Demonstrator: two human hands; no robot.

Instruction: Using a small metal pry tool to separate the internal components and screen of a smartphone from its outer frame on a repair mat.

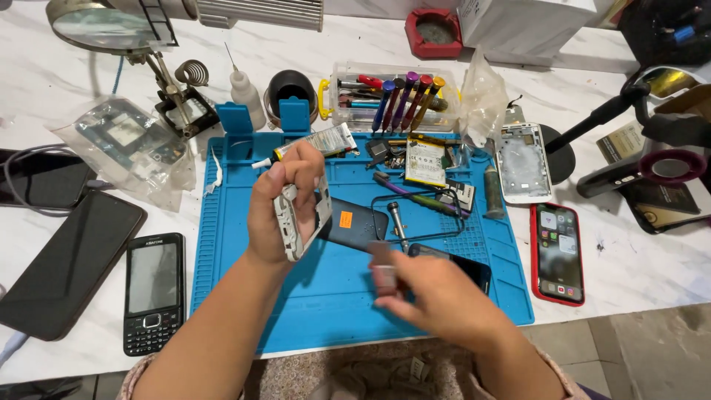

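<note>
My left hand [281,200] is raised over the blue repair mat [326,296] and grips a white phone frame [296,218] on its edge. A glue tube [315,142] lies just behind its fingertips. My right hand [437,292] is lower and to the right, blurred, with its fingers closed on a small flat grey piece [384,265]. A dark phone back [355,222] lies on the mat between the hands, and a black phone [463,267] lies partly under my right hand.
Around the mat lie a keypad phone [154,290], a dark tablet [70,263], a red-cased phone [558,252] and a white phone housing [522,163]. A tray of screwdrivers [392,96], a battery [424,161], tweezers, a magnifier stand [148,44] and a bagged circuit board [126,141] sit behind.
</note>
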